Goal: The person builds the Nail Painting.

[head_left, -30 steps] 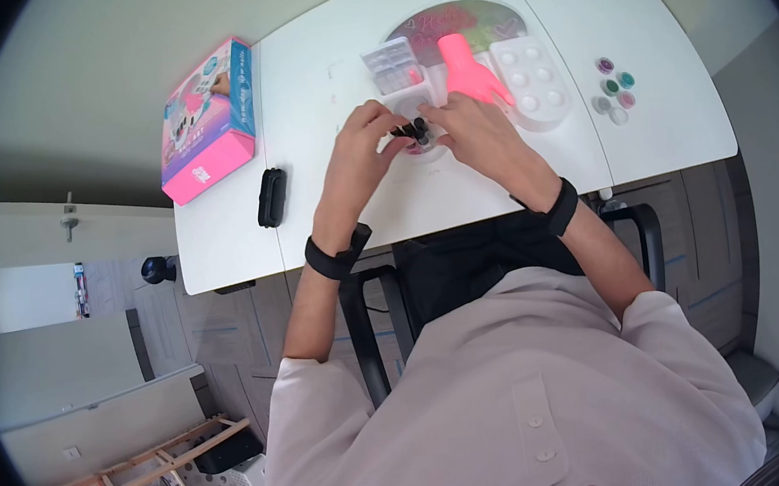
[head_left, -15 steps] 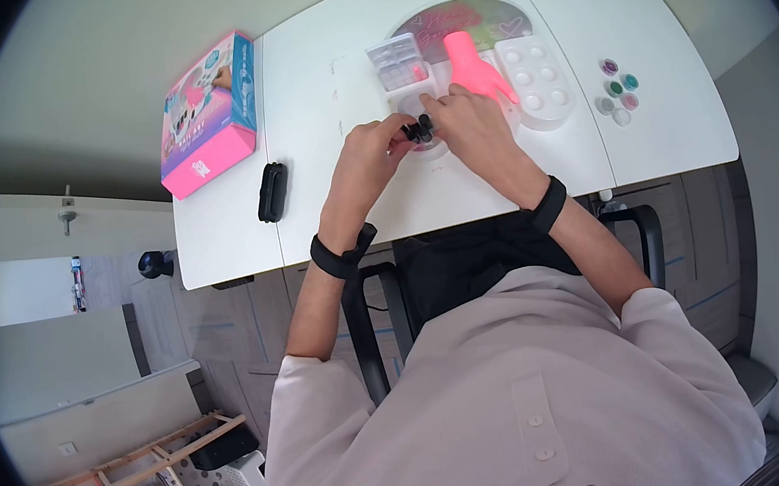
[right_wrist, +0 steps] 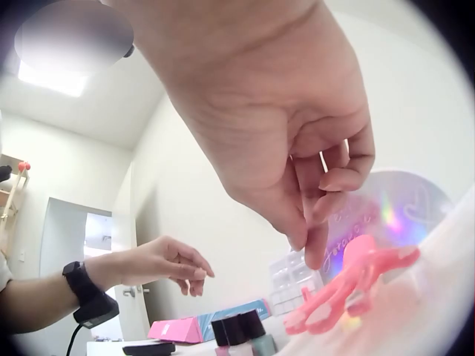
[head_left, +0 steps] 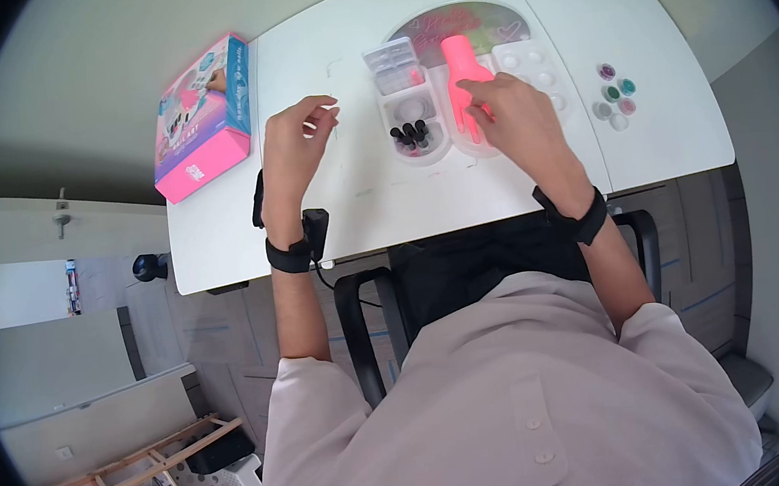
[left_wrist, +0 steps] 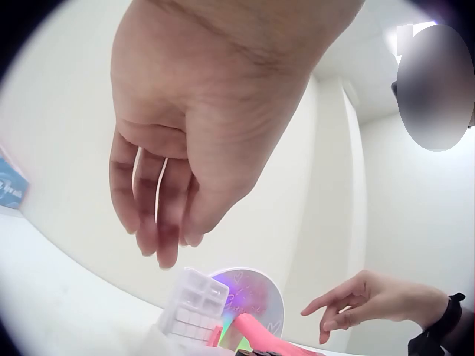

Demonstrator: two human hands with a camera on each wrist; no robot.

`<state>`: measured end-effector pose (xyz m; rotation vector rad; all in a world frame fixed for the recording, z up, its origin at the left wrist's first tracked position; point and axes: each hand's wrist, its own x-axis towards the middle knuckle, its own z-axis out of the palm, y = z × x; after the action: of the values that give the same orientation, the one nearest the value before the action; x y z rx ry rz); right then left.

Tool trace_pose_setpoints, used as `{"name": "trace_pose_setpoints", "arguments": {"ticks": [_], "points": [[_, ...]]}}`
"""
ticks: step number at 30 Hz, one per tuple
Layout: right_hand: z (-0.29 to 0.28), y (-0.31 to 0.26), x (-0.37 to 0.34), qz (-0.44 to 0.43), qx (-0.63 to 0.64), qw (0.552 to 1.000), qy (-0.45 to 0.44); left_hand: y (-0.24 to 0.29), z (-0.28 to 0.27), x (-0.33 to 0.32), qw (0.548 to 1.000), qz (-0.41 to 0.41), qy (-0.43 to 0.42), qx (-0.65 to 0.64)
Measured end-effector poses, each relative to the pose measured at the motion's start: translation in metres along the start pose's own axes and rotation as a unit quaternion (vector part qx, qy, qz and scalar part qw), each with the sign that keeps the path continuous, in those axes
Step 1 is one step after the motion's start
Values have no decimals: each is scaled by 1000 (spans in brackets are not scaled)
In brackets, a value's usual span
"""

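Observation:
My left hand is raised over the table left of the white tray, fingers loosely bent and holding nothing. Over the pink model hand hovers my right hand, its fingers relaxed and bare, hiding part of the model hand and of the white palette with round wells. Several nail polish bottles with black caps stand grouped in the round front compartment of the white tray. Behind them, a clear compartment case has its lid raised. In the right wrist view the model hand lies below my fingertips.
An oval iridescent panel stands at the back. Several small glitter pots lie at the right. A nail art box is at the left, and a black case is partly hidden by my left wrist.
Both hands were at the black-capped bottles and have come away from them. My left hand moved left; my right hand moved right, over the model hand. The bottles now stand in the tray.

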<state>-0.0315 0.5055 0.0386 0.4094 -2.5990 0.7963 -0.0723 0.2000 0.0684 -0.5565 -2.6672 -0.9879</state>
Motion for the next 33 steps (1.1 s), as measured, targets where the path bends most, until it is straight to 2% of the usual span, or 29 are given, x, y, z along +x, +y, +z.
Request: {"name": "trace_pose_setpoints", "arguments": {"ticks": [6,11,14,16,18,20,25,28,30,33], "points": [[-30,26,-15,84,7,996,-16,3,3,-6,998,-34,-27,38],[-42,46,-32,98,-9,995,5,-4,16,-7,996,-42,-64,47],[-48,50,-37,99,-18,995,15,-5,26,-4,997,-28,-66,36],[-51,52,-37,99,-20,995,18,-7,32,-2,993,33,-102,42],[-50,55,-37,90,-14,996,5,-9,37,0,993,51,-101,46],[-49,55,-37,89,-9,996,2,-2,41,1,987,12,-139,84],[-47,59,-41,88,-3,996,-5,-15,54,5,992,29,-110,54],[-45,57,-43,92,-2,996,-5,-21,59,4,993,3,-111,31],[-43,56,-44,102,0,994,-27,-14,60,4,989,-69,-129,18],[-45,56,-44,99,24,994,-29,-14,63,4,990,-73,-119,-24]]}}
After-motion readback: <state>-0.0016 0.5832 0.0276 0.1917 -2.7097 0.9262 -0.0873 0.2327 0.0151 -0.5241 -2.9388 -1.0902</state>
